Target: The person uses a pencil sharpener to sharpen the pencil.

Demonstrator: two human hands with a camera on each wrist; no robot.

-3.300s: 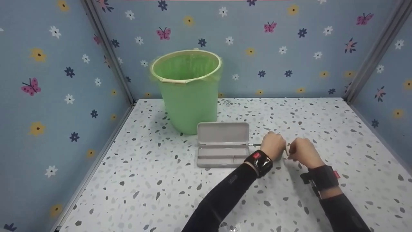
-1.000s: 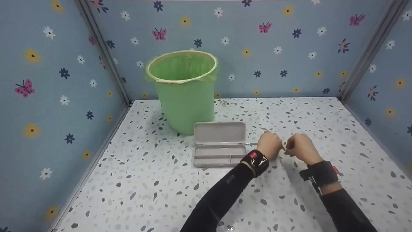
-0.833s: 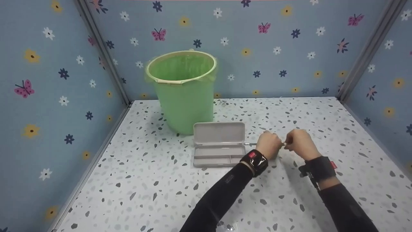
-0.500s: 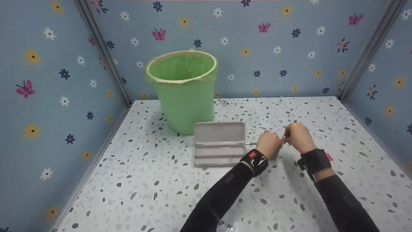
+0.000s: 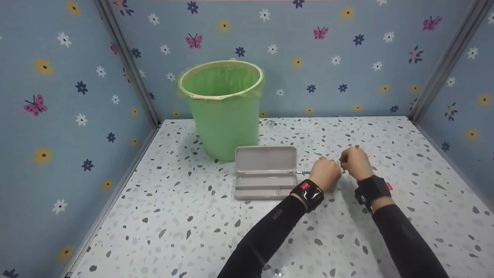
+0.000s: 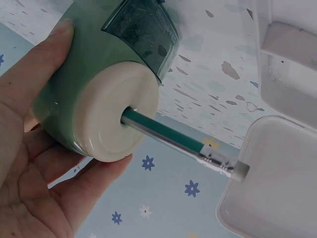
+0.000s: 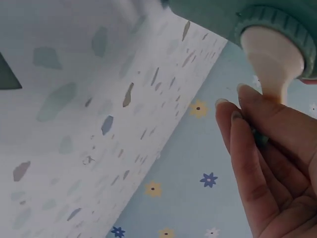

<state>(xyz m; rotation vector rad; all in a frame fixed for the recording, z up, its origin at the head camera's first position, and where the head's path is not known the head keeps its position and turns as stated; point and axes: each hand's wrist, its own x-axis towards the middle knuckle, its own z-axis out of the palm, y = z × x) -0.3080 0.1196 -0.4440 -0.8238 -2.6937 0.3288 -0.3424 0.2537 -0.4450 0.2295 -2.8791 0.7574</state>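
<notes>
My left hand (image 5: 325,173) grips the round green body of a crank pencil sharpener (image 6: 91,59), seen large in the left wrist view. A green pencil (image 6: 171,135) with a metal ferrule and eraser sticks out of the hole in its cream front. Below the dark see-through shavings drawer (image 6: 146,37) shows speckled tabletop. With thumb and fingers, my right hand (image 7: 277,153) pinches the end of the cream crank handle (image 7: 271,54) on the sharpener's other side. In the head view the hands nearly meet and mostly hide the sharpener; the pencil's end points left.
Just left of my left hand an open grey pencil case (image 5: 266,160) lies with its lid back; its tray has divided compartments. Behind it stands a green lined bin (image 5: 227,123). Flowered panels (image 5: 289,50) enclose the speckled table (image 5: 185,231) at the back and sides.
My right hand, with the crank handle, has swung up and away from me, from low beside the left hand to higher at its right. The left hand and sharpener stay in place.
</notes>
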